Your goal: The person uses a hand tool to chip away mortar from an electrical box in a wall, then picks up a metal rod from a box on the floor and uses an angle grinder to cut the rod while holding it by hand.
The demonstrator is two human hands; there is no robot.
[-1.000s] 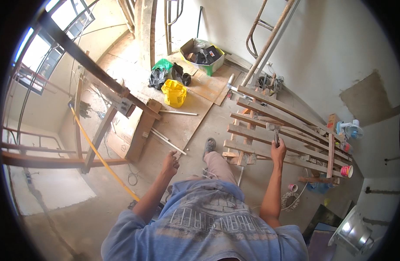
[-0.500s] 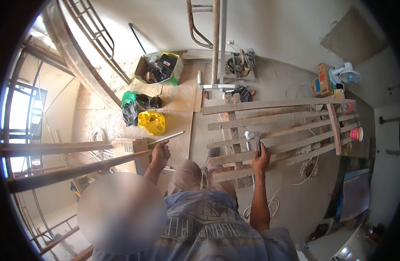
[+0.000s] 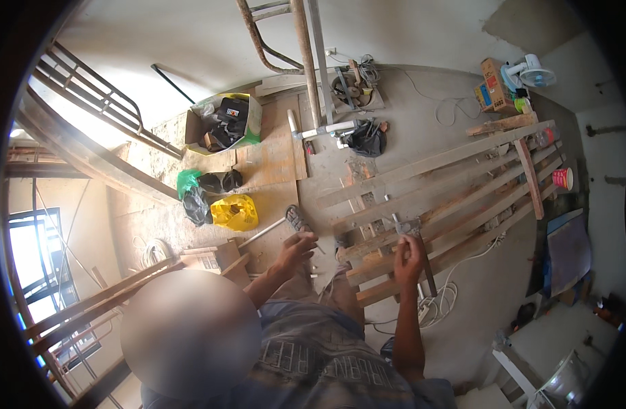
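My right hand point(image 3: 408, 259) grips a hammer point(image 3: 429, 276), its dark handle angled downward past my wrist and its head near my fingertips, over a slatted structure of rough timber battens point(image 3: 429, 174) on my right. My left hand point(image 3: 294, 252) is curled in front of my body, with a thin, short light item at its fingertips that I cannot make out. A white pipe point(image 3: 262, 234) lies on the floor just beyond it, near my sandalled foot point(image 3: 297, 218).
Yellow bag point(image 3: 234, 213), dark bags point(image 3: 197, 204) and a box of tools point(image 3: 222, 123) stand ahead-left. Cardboard point(image 3: 200, 262) and wooden framing point(image 3: 108, 293) are at left. White pipework point(image 3: 330, 128), coiled cable point(image 3: 439, 303) and a fan point(image 3: 531, 71) lie around the battens.
My left hand has moved rightward, toward the middle. The hammer has swung from head-up to handle pointing down in my right hand. My view has turned and a foot has stepped forward.
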